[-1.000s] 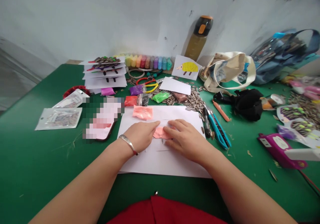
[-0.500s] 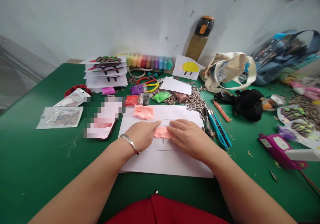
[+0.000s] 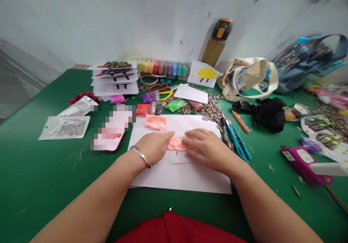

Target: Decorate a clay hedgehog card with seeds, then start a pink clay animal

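A flattened piece of salmon-pink modelling clay [image 3: 176, 144] lies on the white paper [image 3: 185, 179] in front of me. My left hand [image 3: 154, 147] rests at its left edge, thumb touching the clay and fingers stretched forward; some of them are hidden behind the hand. From the right, my right hand [image 3: 205, 147] reaches onto the clay with its fingers spread and fingertips on its edge. Thin drawn lines show on the paper around the clay. Just beyond my left hand is a small packet of pink clay [image 3: 156, 122].
A phone [image 3: 115, 129] and seed packets [image 3: 65, 128] are at left. Behind the paper lie clay packets, sunflower seeds [image 3: 210, 109] and a white card [image 3: 191, 93]. A blue cutter [image 3: 238, 141] sits right of the paper. A bottle [image 3: 217, 42] and a bag [image 3: 248, 78] stand at the back.
My right fingers have shifted slightly on the clay and look a little more bent. The clay's lower edge shows a bit more unevenly. My left hand stays in place.
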`<state>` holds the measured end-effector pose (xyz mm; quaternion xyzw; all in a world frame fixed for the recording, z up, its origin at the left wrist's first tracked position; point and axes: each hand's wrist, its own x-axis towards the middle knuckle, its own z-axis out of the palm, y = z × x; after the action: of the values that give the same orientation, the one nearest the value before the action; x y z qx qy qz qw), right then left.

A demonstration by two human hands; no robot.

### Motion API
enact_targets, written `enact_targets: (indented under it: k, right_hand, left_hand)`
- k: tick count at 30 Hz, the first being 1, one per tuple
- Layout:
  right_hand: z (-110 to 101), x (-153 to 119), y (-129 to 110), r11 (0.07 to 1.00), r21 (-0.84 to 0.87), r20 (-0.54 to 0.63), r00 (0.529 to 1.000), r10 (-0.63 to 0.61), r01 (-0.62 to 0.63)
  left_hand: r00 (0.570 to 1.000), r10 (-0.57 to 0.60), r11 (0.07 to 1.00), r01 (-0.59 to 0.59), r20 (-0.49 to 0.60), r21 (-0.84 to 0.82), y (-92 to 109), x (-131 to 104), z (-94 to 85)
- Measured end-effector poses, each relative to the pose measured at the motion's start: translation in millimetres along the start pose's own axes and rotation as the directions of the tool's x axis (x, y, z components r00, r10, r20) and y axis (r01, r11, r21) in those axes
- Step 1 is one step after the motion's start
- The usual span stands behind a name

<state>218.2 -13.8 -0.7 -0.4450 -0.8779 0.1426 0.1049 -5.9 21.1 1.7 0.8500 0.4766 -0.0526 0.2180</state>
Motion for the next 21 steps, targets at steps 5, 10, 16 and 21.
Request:
enact_targets:
  k: [5,10,16,21]
  right_hand:
    - [4,4,-12,0.99,-0.134,0.005,0.999,0.044,-0.043]
    - [2,4,-11,0.992,-0.114,-0.009,0.999,0.052,-0.053]
    - [-1,1,-13,0.997,-0.075,0.015,0.999,0.033,-0.032]
    - [3,5,-20,0.987,-0.152,0.002,0.998,0.06,-0.059]
  left_hand:
    - [1.0,-0.005,1.0,0.005,0.006,0.028,0,0,-0.5]
    - [1.0,-0.001,1.0,0.001,0.005,0.025,0,0,-0.3]
    - [1.0,-0.012,1.0,0.012,0.008,0.019,0,-1,-0.6]
    - [1.0,0.001,1.0,-0.001,-0.007,0.014,0,-1,0.5]
